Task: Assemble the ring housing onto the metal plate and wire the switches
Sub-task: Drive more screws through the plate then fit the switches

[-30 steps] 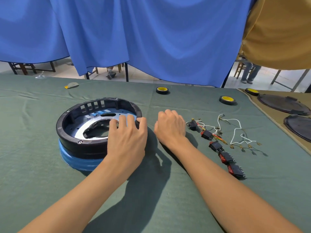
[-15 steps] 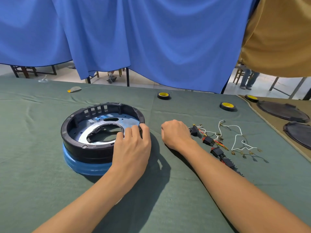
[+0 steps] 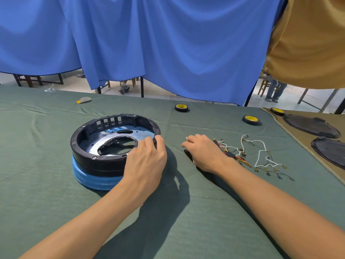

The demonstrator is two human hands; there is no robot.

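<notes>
Black plastic ring housing (image 3: pixel 104 163) on silvery metal plate (image 3: pixel 97 144), centre left.
Left hand (image 3: pixel 147 161) grips its rim; right hand (image 3: pixel 203 154) pinches a small white piece (image 3: pixel 186 137).

Ring housing (image 3: pixel 115 166): one. Metal plate (image 3: pixel 94 146): one, lying inside ring housing. Blue foam ring (image 3: pixel 93 179): one, sitting under ring housing. Tape rolls: three, all sitting beyond and right of ring housing: near roll (image 3: pixel 181 107), middle roll (image 3: pixel 251 120), far roll (image 3: pixel 277 111). Dark round lids: two, lying far right of ring housing: upper lid (image 3: pixel 310 126), lower lid (image 3: pixel 330 152). Hands: two showing: left hand (image 3: pixel 145 161), right hand (image 3: pixel 203 152). Switches (image 3: pixel 231 155): hiding partly behind right hand, count unclear. White wires (image 3: pixel 259 146): tangling, count unclear. Yellow-grey scrap (image 3: pixel 84 100): one, lying beyond ring housing.
</notes>
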